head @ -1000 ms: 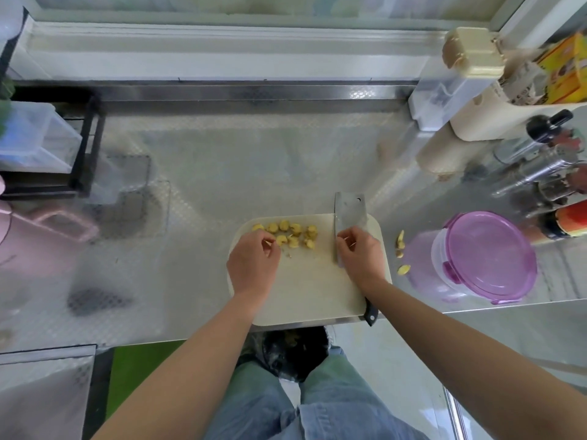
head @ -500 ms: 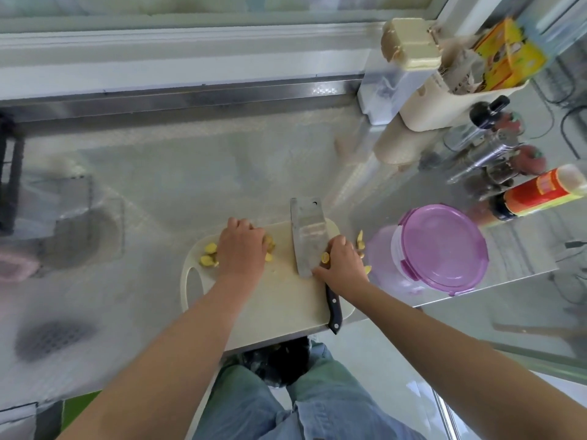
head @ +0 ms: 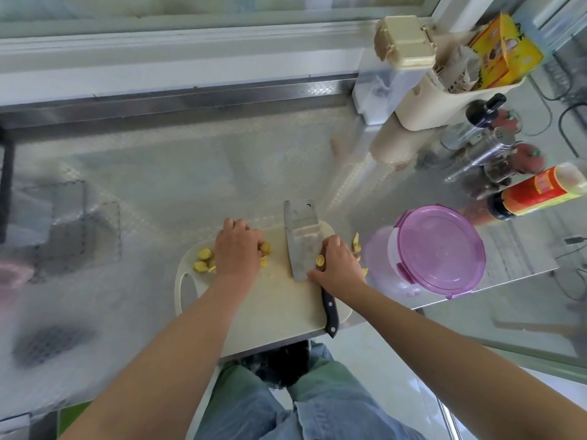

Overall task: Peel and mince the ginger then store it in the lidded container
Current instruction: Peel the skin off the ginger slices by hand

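Soft daylight comes in from the window (head: pixel 190 7) behind the far edge of the counter (head: pixel 158 173) — bright and even, with only weak shadows. The steel gives pale glare toward its right edge. The left side is blurred, and the wide lens bends the edges.

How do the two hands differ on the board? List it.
The left hand curls over the ginger slices; the right hand grips the cleaver. The left hand is over the left part of the cutting board, the right hand at its right edge, nearer the purple-lidded container. Both are over the board, knuckles up.
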